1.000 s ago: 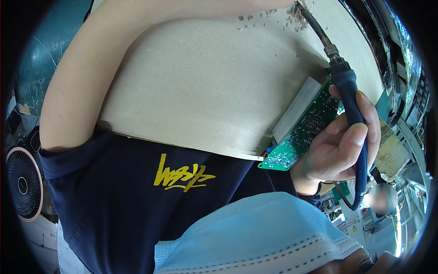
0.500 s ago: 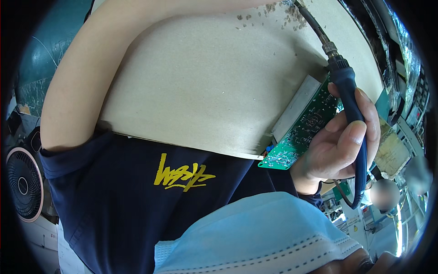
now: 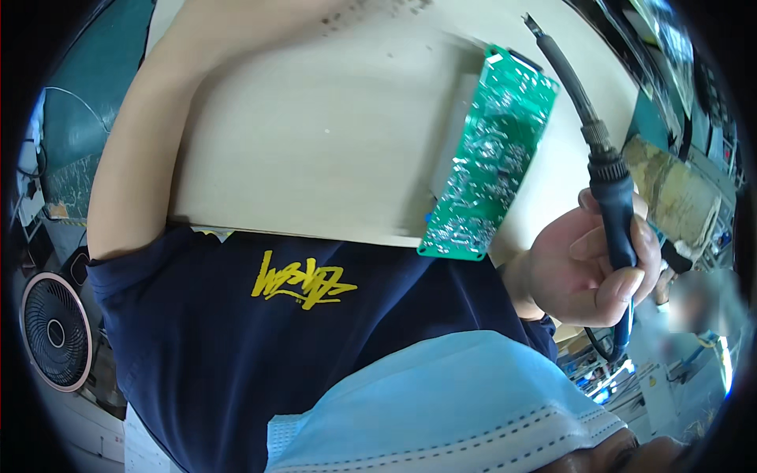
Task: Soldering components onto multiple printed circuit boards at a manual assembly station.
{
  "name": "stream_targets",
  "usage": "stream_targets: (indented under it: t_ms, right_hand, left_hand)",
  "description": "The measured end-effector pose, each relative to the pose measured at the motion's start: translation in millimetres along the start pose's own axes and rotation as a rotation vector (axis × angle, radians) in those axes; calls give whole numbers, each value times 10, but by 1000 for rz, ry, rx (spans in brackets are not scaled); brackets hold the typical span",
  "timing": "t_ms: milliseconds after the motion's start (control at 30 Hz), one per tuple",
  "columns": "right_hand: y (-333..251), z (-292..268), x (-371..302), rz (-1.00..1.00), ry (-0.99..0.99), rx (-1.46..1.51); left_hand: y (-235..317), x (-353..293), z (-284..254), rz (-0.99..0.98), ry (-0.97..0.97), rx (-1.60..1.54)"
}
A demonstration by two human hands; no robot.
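My right hand (image 3: 595, 264) is closed around the dark blue handle of a soldering iron (image 3: 611, 189). The iron's bare metal tip points up and away, above the far end of a long green circuit board (image 3: 493, 158), and does not touch it. The board stands tilted on the tan work surface, its face covered with shiny solder joints. A pale metal piece shows behind its left edge, and a small blue part peeks out low on that side. My left forearm (image 3: 146, 158) bends up and across to the top edge, where my left hand is out of the picture.
Brown spots and crumbs (image 3: 394, 8) lie at the far side of the tan work surface (image 3: 300, 150). A round black fan (image 3: 55, 331) stands at the far left. A stained yellowish block (image 3: 678, 185) sits to the right, with a blurred person beyond.
The soldering iron's tip has come away from the spotted area to the right. The board now faces me more squarely and appears further left. My left forearm has pulled back to the left.
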State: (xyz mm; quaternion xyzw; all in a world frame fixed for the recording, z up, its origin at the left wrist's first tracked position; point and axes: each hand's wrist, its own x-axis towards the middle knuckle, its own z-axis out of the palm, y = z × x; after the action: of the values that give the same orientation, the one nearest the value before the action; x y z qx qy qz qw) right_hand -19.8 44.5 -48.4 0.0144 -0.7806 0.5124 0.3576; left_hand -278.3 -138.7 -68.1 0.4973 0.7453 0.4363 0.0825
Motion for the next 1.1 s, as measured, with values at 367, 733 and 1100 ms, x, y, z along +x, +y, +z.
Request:
stream_targets:
  t_ms: [367, 733, 1100]
  right_hand:
    - [74, -255, -729, -256, 295, -33]
    - [132, -102, -762, -408, 284, -117]
    - [119, -77, -779, -418, 298, -161]
  left_hand:
    - [688, -55, 437, 351, -76, -117]
    - [552, -228, 651, 55, -105, -289]
    - [486, -155, 691, 367, -67, -297]
